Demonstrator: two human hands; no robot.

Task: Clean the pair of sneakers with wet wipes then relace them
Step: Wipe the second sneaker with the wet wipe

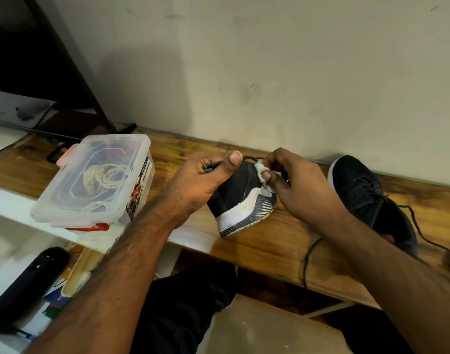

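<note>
A black sneaker with a white and grey sole (241,200) is tipped on its side on the wooden table (269,246). My left hand (206,180) grips its upper end, thumb on top. My right hand (292,180) pinches a white wet wipe (264,175) against the sneaker's edge near the sole. The second black sneaker (366,198) lies to the right against the wall, its lace trailing over the table.
A clear plastic box (96,180) with cords inside and a red clasp stands to the left. A black cable (308,261) hangs over the table's front edge. A black cylindrical object (29,284) lies on the lower white surface at left. The wall runs right behind the table.
</note>
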